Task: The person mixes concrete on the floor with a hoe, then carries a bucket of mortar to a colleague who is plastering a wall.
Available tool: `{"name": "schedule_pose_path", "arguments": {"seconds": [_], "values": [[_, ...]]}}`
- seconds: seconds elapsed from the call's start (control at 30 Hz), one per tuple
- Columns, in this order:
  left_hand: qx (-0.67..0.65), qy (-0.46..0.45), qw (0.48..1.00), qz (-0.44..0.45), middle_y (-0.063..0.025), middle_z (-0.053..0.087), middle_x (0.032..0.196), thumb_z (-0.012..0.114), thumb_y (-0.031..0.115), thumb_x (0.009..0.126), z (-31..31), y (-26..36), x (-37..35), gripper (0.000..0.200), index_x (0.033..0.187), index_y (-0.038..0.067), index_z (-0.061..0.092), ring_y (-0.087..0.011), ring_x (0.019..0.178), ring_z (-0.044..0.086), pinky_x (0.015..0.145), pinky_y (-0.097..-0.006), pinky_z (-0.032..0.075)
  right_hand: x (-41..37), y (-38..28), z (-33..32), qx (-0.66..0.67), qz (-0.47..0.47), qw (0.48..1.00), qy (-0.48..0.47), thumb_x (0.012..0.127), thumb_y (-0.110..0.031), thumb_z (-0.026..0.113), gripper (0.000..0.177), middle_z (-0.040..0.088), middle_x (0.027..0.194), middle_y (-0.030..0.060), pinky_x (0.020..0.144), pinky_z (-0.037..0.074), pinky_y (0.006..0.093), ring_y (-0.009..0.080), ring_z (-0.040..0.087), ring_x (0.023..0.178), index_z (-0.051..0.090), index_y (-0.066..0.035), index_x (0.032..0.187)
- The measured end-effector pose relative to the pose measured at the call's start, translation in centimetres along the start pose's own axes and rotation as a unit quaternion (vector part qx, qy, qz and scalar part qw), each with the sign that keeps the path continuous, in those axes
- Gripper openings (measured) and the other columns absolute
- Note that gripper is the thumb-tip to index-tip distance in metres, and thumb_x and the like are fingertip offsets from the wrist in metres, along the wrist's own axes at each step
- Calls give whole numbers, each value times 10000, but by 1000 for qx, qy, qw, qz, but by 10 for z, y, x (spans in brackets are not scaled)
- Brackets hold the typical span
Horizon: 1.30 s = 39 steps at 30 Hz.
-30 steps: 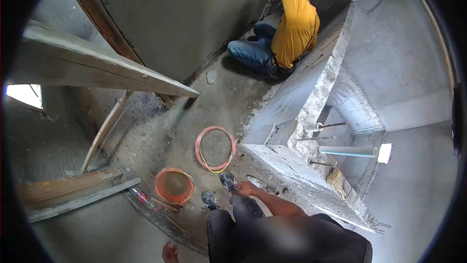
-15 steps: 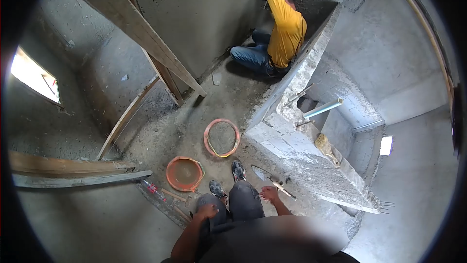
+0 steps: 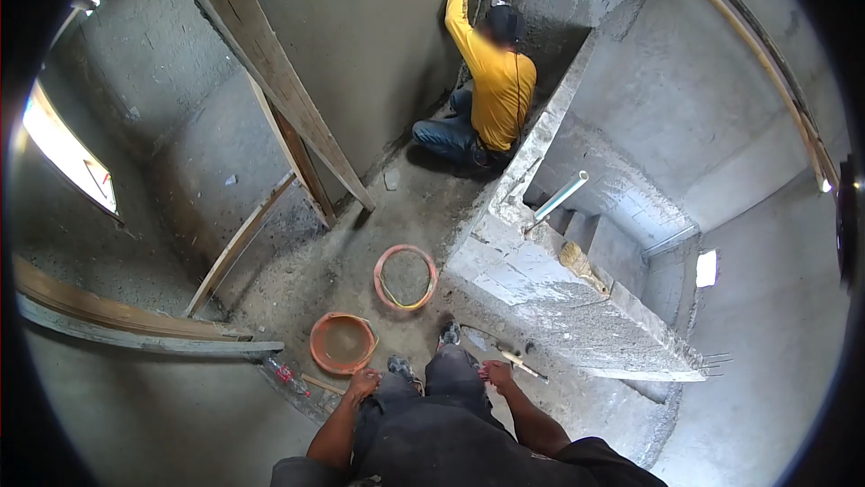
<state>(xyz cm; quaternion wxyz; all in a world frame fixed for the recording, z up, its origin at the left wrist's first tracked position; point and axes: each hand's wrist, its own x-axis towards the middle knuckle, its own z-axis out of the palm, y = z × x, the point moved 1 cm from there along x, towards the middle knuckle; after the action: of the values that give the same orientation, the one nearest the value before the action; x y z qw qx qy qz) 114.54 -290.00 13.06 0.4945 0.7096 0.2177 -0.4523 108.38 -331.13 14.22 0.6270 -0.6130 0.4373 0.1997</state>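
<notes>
My left hand (image 3: 364, 384) is beside my left thigh, fingers curled in. At my right thigh, my right hand (image 3: 495, 373) is closed too. Both touch or nearly touch my dark trousers (image 3: 450, 374); whether fabric is between the fingers is hidden. Ahead of my left foot stands an orange-rimmed tub (image 3: 343, 368) holding murky liquid. A second round tub (image 3: 431, 282) with a reddish rim sits ahead of my right foot. On the floor right of that foot lie a trowel blade (image 3: 476, 337), partly seen, and a pale-handled tool (image 3: 523, 365).
A person in a yellow shirt (image 3: 503, 95) sits by the far wall, one hand raised against it. A low block wall (image 3: 541, 284) with a pipe (image 3: 560, 196) and brush-like bundle (image 3: 581, 263) is at right. Wooden planks (image 3: 279, 81) lean at left. A plastic bottle (image 3: 286, 375) lies below them.
My hands have drawn in against my thighs, and the right fingers have closed. My view has shifted. The other person has turned the head and holds a hand against the wall.
</notes>
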Motion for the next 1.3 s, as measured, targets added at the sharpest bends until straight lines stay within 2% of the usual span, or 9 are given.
{"name": "schedule_pose_path", "arguments": {"seconds": [0.1,0.17,0.27,0.3,0.37,0.47,0.57,0.73,1.3], "values": [[-28,-85,996,18,-110,654,1053,769,232,824,-5,-20,-4,573,1263,-45,525,-156,905,647,772,-293,520,-10,-15,1,-72,7,996,-42,925,-133,522,274,707,876,108,568,503,294,154,652,686,642,-29,1149],[-55,-169,984,-9,-113,631,1139,802,251,797,-3,-26,-15,673,1316,-41,489,-157,1012,630,852,-287,496,-3,10,-3,-119,-55,991,-37,928,-192,547,317,710,898,87,597,500,276,136,639,706,640,-42,1191],[-142,-167,976,-14,-111,588,1227,822,274,775,0,-19,-35,739,1341,-40,466,-164,1124,583,907,-270,465,-38,13,-15,-221,-62,973,-3,930,-301,571,380,712,928,81,655,502,280,131,629,747,645,-62,1216],[-153,-166,974,-13,-107,588,1226,823,273,774,0,-15,-36,739,1340,-40,466,-166,1123,583,908,-271,466,-55,7,-18,-260,-50,964,13,930,-340,576,401,712,938,83,677,504,286,134,627,762,648,-69,1217],[-176,-164,971,-14,-100,587,1223,826,270,771,1,-16,-35,740,1339,-40,467,-169,1120,585,909,-273,469,-40,55,-42,-287,-30,955,-66,920,-444,556,466,711,962,86,765,509,347,187,642,845,662,-87,1200],[-179,-169,969,-28,-108,585,1225,833,253,762,-2,-20,-26,717,1328,-24,491,-183,1116,589,929,-270,467,-47,77,-50,-354,-53,926,-120,910,-435,560,452,707,948,99,759,506,354,203,643,840,664,-80,1170],[-68,-162,984,-24,-100,590,1229,838,262,750,-2,0,-26,691,1305,-6,525,-183,1088,601,913,-269,478,-48,75,-47,-384,-81,909,-140,901,-425,563,439,703,934,111,754,503,361,220,644,834,667,-72,1140],[-116,-240,964,14,-82,614,1180,788,281,798,-3,-14,6,612,1292,11,547,-168,1013,620,826,-265,500,-45,61,-40,-402,-92,898,-154,885,-409,570,418,695,912,133,745,498,373,247,646,824,671,-59,1091],[-143,-246,959,-7,-39,646,1068,700,255,884,-5,18,-8,481,1295,51,558,-114,882,613,729,-250,494,-44,68,-47,-470,-105,857,-180,830,-354,591,362,671,834,205,715,481,415,340,653,792,686,-17,923]]}}
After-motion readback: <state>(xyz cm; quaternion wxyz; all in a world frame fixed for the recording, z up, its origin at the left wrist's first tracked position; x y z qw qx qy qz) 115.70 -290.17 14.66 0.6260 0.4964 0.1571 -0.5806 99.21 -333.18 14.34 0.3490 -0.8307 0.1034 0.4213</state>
